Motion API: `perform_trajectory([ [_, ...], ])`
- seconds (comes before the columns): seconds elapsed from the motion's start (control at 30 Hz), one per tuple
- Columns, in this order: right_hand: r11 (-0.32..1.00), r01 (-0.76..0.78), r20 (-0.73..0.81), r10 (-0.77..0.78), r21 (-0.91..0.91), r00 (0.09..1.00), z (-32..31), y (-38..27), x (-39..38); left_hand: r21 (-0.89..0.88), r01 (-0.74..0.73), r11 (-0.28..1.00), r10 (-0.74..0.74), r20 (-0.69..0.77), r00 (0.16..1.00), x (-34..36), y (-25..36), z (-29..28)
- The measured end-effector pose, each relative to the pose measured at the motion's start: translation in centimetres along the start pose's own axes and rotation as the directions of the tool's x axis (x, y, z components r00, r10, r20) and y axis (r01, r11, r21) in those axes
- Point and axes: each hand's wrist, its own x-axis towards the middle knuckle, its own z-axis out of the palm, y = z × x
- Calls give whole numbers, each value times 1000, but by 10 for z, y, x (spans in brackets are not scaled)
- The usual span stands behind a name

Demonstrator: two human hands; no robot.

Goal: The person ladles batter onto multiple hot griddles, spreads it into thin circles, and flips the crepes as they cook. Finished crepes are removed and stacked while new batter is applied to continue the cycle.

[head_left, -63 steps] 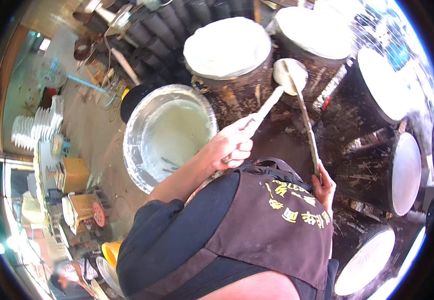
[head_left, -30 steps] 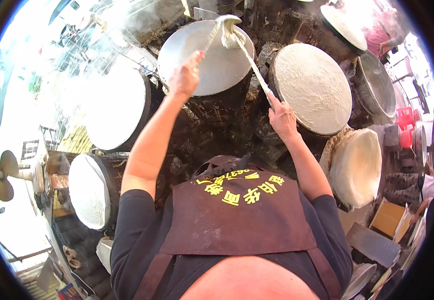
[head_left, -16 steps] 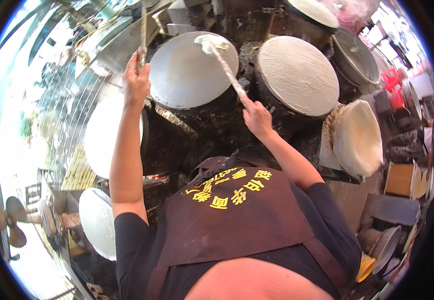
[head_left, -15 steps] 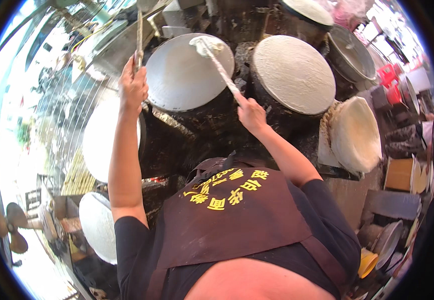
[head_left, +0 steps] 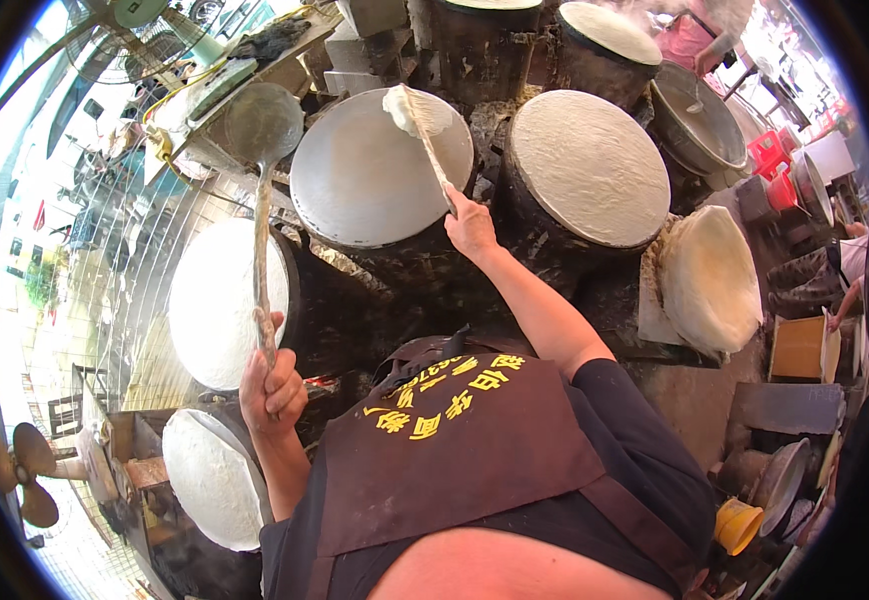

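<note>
My left hand (head_left: 274, 388) is closed round the long wooden handle of a round, shallow metal ladle (head_left: 263, 125), its head up at the far left. In my right hand (head_left: 472, 226) is a stick with a white, pasty, mop-like end (head_left: 417, 112). That end meets the far part of a bare round griddle (head_left: 370, 185) on a dark stove; whether it presses on the surface I cannot tell. A griddle covered in white batter (head_left: 590, 165) lies just to the right. Below the ladle, another white-coated griddle (head_left: 225, 305) stands beside my left forearm.
A pale round sheet (head_left: 712, 280) rests on a board at the right. A white-topped disc (head_left: 213, 480) sits at lower left. Farther back are a large metal basin (head_left: 700, 120), more stoves, a fan (head_left: 135, 45) and a person in pink (head_left: 690, 40). Another person's arm shows at the right edge.
My left hand has come down toward me with the ladle, whose round head now shows. My right hand has shifted slightly left and nearer, the stick's white end staying on the griddle's far side.
</note>
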Motion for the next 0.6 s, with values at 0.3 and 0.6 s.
perform_trajectory([
  [0.3, 995, -11, -39, 7, -100, 999, 1, -20, 28, 53, -212, 976, 215, -42, 976, -69, -2, 21],
  [0.6, 1000, -4, -120, 0, -29, 993, 8, -9, 64, 131, -276, 952, 288, -79, 954, -108, 1, 16],
])
